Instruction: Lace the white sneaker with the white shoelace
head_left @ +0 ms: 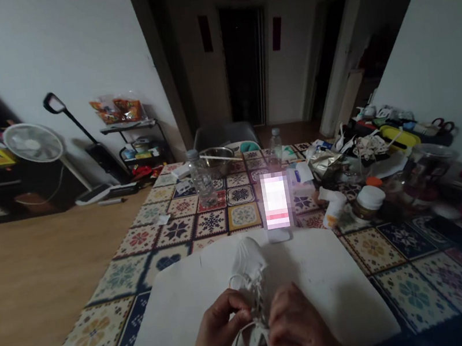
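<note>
Head view: the shoe (245,259), toe far, lies lengthwise between left hand (225,319), apparently pinching lace (257,296), and right hand (297,321), curled, grip indeterminable.

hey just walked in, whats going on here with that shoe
A person has both bare hands on the laces of a white shoe, the left hand and right hand on either side. The shoe lies on a white sheet on the table, toe pointing away. Just beyond it a lit phone faces the person. Exactly what the fingertips grip is too dark to tell.
</note>
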The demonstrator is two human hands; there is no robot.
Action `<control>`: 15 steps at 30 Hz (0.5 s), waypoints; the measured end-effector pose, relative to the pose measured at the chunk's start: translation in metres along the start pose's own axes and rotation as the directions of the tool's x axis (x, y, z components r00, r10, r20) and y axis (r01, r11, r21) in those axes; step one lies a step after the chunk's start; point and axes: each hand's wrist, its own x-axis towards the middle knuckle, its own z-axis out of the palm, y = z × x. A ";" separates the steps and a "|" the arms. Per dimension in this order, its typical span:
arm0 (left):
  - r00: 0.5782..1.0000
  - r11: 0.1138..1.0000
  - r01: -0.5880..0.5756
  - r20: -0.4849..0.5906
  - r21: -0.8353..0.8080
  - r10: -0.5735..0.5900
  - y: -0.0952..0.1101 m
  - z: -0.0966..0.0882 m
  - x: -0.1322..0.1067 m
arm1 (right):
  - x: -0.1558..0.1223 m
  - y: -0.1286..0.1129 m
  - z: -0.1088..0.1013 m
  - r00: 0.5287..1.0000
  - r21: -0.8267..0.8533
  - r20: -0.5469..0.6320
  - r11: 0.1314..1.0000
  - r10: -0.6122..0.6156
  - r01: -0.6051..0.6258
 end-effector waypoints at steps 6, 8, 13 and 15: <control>0.990 0.991 -0.049 -0.128 0.122 0.065 -0.017 -0.003 0.007 | -0.008 0.008 0.003 0.998 0.085 0.054 0.996 -0.040 0.035; 0.988 0.986 -0.046 -0.141 0.161 0.069 -0.018 -0.002 0.007 | -0.012 0.010 0.004 0.995 0.102 0.100 0.995 -0.003 -0.007; 0.997 0.969 -0.037 -0.050 0.245 0.050 -0.011 -0.011 0.009 | -0.022 0.010 0.003 0.974 0.047 0.092 0.976 0.210 -0.214; 0.995 0.956 -0.080 -0.031 0.281 0.092 -0.009 -0.016 0.006 | -0.024 0.009 0.003 0.956 -0.045 0.073 0.958 0.285 -0.283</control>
